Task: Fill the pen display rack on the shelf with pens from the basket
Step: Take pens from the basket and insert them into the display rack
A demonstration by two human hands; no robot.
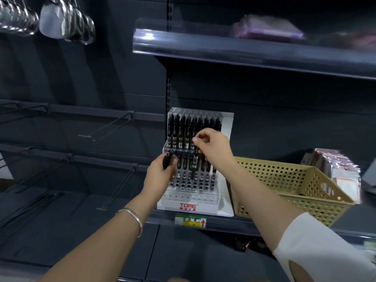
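The left hand is closed around a few black pens at the left edge of the pen rack on the shelf. The right hand pinches one pen upright over the rack's middle tier. The yellow basket stands just right of the rack
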